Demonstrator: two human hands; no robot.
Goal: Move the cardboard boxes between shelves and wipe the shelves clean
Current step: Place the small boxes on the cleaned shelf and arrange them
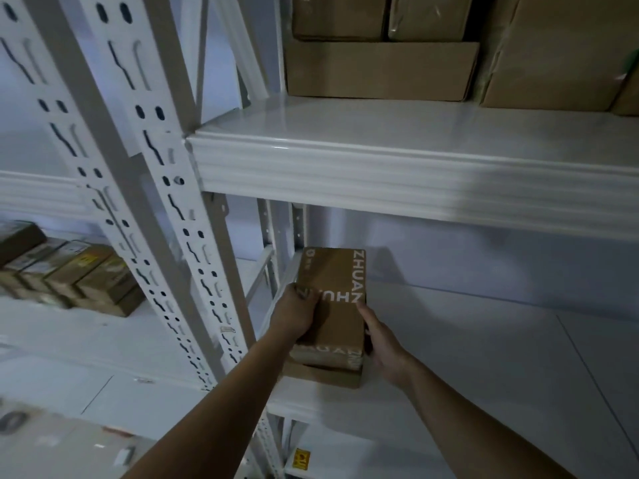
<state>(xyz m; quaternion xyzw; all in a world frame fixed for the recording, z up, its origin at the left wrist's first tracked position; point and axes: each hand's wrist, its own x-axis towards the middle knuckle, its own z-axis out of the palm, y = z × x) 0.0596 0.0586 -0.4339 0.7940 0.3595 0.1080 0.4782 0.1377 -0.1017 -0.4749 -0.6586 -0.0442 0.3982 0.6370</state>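
At the middle shelf's left end, both hands, left hand and right hand, clasp a printed box; upper boxes wait, wiping seemingly undone.

Box, centre frame: matt brown cardboard, white printed lettering, smooth faces. Upper shelf: painted white metal, glossy, reflected light. Uprights, left: white painted metal, perforated. Boxes, upper right: plain matt cardboard; one looked film-wrapped, shiny.

white perforated upright, yellow label
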